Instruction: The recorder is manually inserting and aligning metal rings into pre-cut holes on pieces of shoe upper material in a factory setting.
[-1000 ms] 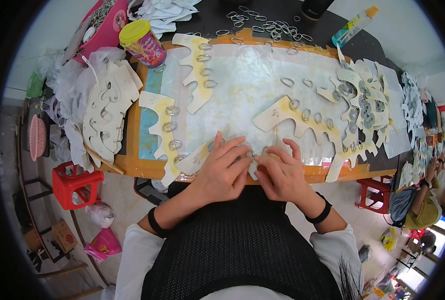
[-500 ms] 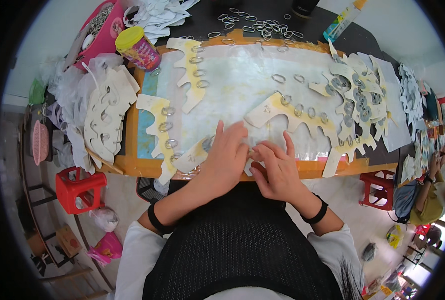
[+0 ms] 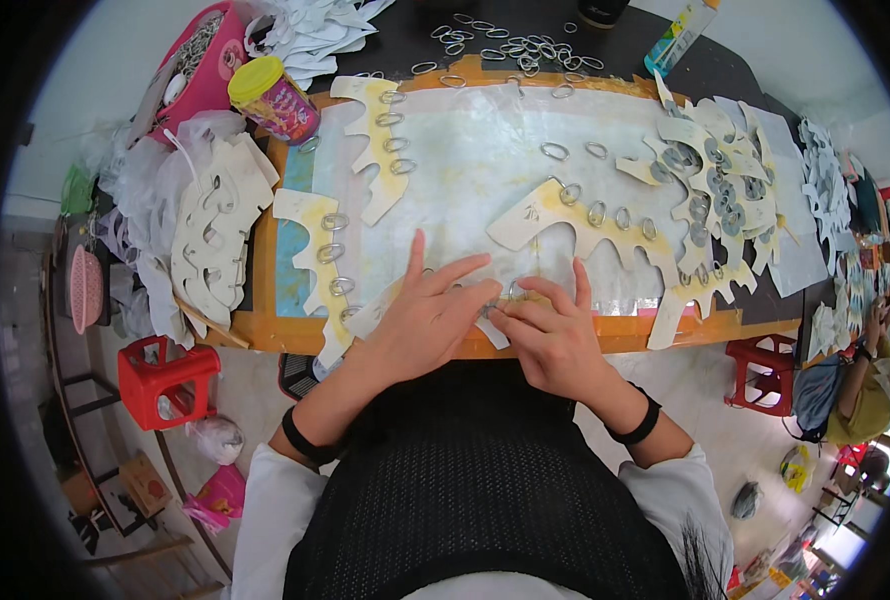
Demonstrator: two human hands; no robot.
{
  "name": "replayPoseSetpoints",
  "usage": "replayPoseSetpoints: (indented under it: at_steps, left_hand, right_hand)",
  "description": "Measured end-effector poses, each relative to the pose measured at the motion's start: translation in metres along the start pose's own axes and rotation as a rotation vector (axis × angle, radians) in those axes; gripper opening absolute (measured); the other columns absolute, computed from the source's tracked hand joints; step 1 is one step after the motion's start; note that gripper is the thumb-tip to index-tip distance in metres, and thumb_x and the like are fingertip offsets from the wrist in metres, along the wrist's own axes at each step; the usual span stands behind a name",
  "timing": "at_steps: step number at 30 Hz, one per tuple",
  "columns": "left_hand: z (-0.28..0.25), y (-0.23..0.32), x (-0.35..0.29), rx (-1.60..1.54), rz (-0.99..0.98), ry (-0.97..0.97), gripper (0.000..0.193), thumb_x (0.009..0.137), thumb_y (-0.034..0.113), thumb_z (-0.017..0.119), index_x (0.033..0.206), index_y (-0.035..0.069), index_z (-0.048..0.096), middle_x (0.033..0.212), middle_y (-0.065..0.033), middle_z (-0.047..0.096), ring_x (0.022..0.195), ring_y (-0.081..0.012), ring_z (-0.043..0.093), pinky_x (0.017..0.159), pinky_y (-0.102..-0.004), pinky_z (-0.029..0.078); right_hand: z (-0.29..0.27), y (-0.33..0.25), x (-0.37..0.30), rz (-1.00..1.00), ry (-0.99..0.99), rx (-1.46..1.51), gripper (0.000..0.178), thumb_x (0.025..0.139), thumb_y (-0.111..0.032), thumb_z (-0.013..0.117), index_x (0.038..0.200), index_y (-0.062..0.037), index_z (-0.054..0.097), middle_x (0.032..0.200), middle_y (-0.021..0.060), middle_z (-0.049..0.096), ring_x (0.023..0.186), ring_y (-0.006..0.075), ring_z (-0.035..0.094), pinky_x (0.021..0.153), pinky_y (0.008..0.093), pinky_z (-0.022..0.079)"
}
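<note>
Cream, flat strip (image 3: 368, 314) lies near the front of the black desk (image 3: 405, 42), partly under the bare left hand (image 3: 420, 325); whether it or the bare right hand (image 3: 553, 335) has a grip, I cannot tell. Crowded fingers could knock a silver oval ring (image 3: 513, 288) askew.

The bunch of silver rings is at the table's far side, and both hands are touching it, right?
They're not touching it: the head view shows the left hand and right hand at the table's near edge. The bunch of silver rings is at the far side.
</note>
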State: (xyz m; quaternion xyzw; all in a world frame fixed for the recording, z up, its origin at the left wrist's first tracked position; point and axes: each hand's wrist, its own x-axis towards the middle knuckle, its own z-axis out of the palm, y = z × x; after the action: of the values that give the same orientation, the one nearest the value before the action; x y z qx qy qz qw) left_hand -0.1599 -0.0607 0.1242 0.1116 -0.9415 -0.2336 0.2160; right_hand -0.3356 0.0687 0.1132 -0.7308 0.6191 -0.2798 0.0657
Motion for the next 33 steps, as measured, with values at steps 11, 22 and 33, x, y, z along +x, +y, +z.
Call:
replayPoseSetpoints:
  at_steps: [11,22,33]
  left_hand:
    - [0.033,0.006,-0.033,0.004,0.02,0.184,0.026,0.079,-0.006,0.064,0.097,0.006,0.051,0.092,-0.0059,0.061,0.096,-0.0244,0.061,0.114,-0.0605,0.007]
    - [0.011,0.003,-0.014,0.048,-0.032,0.012,0.031,0.079,-0.006,0.065,0.105,0.008,0.055,0.113,-0.0049,0.065,0.116,-0.0237,0.056,0.113,-0.064,0.005]
    - [0.025,0.007,-0.031,0.04,-0.003,0.15,0.035,0.08,-0.002,0.071,0.105,0.003,0.048,0.095,-0.0116,0.068,0.099,-0.0257,0.067,0.115,-0.0551,0.012]
  right_hand:
    - [0.002,-0.003,0.001,0.05,0.008,-0.013,0.041,0.069,-0.007,0.068,0.108,-0.019,0.066,0.101,-0.0085,0.064,0.115,0.0208,0.054,0.108,0.0686,0.006]
    - [-0.001,-0.003,0.001,0.036,-0.026,-0.034,0.043,0.069,-0.006,0.067,0.11,-0.0185,0.067,0.1,-0.0075,0.064,0.116,0.021,0.053,0.109,0.0678,0.003]
    - [0.002,-0.008,0.005,0.108,0.017,-0.005,0.043,0.075,-0.007,0.064,0.117,-0.0145,0.061,0.096,-0.0014,0.064,0.114,0.021,0.054,0.107,0.0705,0.007]
